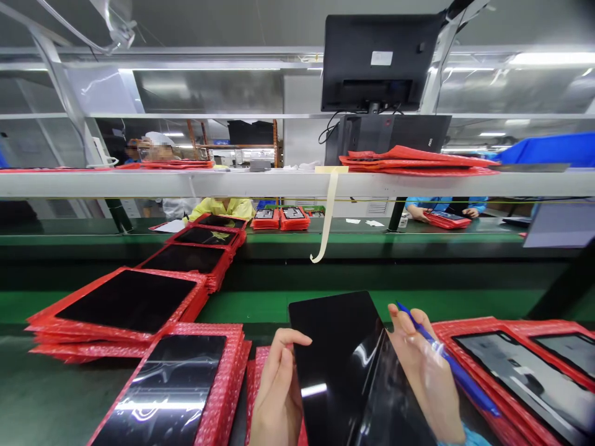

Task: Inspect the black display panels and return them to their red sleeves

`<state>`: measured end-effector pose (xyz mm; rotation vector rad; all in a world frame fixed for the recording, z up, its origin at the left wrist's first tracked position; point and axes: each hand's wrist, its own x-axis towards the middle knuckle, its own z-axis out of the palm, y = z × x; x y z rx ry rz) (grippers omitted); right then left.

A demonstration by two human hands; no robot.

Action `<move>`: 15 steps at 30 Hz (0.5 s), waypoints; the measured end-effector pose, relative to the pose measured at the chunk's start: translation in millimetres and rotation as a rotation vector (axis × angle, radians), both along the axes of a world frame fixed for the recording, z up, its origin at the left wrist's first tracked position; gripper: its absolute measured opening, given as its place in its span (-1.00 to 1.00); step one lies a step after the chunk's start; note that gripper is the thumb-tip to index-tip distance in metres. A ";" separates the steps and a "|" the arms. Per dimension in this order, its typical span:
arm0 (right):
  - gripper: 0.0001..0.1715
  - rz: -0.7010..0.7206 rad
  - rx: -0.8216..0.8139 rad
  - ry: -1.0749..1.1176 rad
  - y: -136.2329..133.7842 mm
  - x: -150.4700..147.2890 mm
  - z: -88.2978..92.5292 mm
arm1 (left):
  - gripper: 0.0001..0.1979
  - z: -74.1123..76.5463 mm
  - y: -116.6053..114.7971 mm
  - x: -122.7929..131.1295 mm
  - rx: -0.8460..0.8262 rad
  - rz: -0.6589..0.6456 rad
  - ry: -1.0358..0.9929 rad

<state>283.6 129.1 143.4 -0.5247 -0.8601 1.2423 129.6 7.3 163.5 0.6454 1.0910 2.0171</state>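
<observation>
At lower centre of the frame, a black tablet (346,371) held up off the table (51,396), glossy face toward the camera, tilted with its far edge higher. Left hand (276,396) wrapped round the left long edge, thumb laid across the rim of the glass, fingers curled behind. Right hand (425,371) cupped against the right long edge, palm supporting it, with a blue pen (446,362) pinned between the fingers and pointing to the upper left. Both hands closed in a hold, neither spread flat.

Probably thin, rigid and fairly light, judging by the slim profile and the ease of a two-sided edge hold. Glass face likely slippery and quick to take smudges or scratches, and apt to crack if dropped or knocked on a corner. Best taken by the two long edges, as now, with fingertips kept off the screen and the pen tip kept clear of the glass.

To lower left, more dark tablets lying on red bubble-wrap sleeves (218,396), stacked in a row running toward the upper left. To lower right, further tablets in red sleeves (469,328), just beside the right hand. Across the green belt (279,303), other people seated at the far side, one in a yellow top (223,207), another's hands on a red sleeve at right. Overhead at upper centre, back of a monitor (379,62) above a shelf (232,183) bearing more red sleeves.
</observation>
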 end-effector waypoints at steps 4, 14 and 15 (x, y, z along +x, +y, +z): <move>-0.76 0.051 -0.111 0.221 2.6 -1.3 4.8 | -0.65 -0.9 2.3 -1.1 0.001 -0.058 -0.046; -0.57 0.058 -0.250 0.152 6.4 -2.5 3.2 | -0.67 -0.7 1.1 -5.3 0.007 -0.281 -0.217; -0.53 0.076 -0.246 0.119 5.5 -2.9 2.6 | -0.66 -0.2 1.6 -4.8 0.004 -0.243 -0.199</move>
